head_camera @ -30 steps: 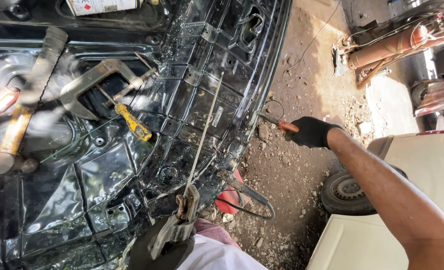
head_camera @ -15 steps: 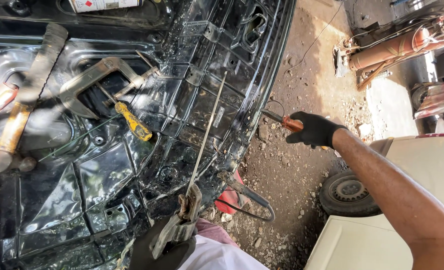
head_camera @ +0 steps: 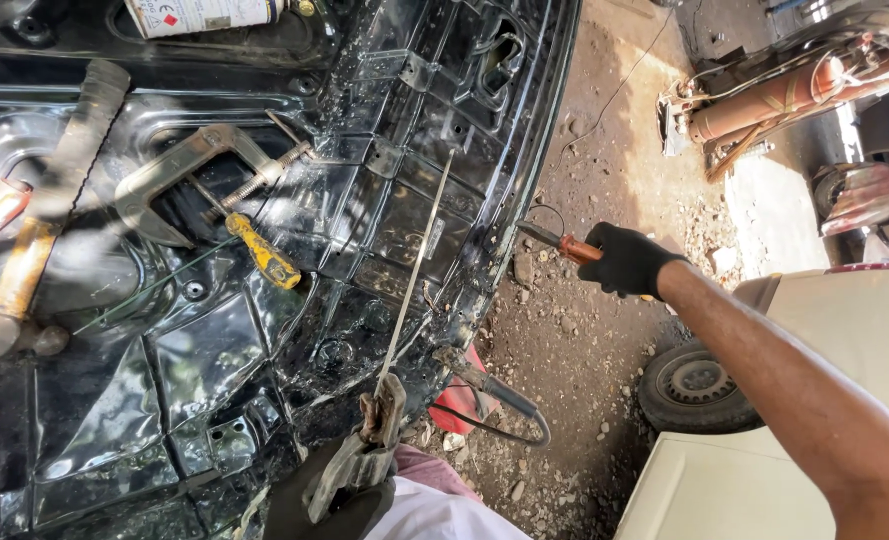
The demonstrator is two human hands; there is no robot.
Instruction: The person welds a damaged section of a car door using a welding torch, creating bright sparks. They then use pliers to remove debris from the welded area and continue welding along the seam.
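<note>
A black sheet-metal car panel (head_camera: pixel 264 330) lies inner side up in front of me. My right hand (head_camera: pixel 624 260), in a black glove, grips an orange-handled tool (head_camera: pixel 569 246). The tool's dark tip touches the panel's right edge. At the bottom of the view my left hand (head_camera: pixel 329 510), also in a dark glove, holds a worn metal clamp holder (head_camera: pixel 369 445). A long thin rod (head_camera: pixel 414 270) is clamped in the holder and lies slanted across the panel.
On the panel rest a C-clamp (head_camera: pixel 189 175), a yellow-handled screwdriver (head_camera: pixel 264 255), a hammer (head_camera: pixel 49 200) and a spray can (head_camera: pixel 204 14). On the dirt ground to the right are a red object with a cable (head_camera: pixel 464 400), a wheel (head_camera: pixel 699 385), a gas cylinder (head_camera: pixel 784 90) and a cream body panel (head_camera: pixel 744 480).
My right hand wavers slightly at the panel's edge with the orange-handled tool. The left hand and the rod keep their place.
</note>
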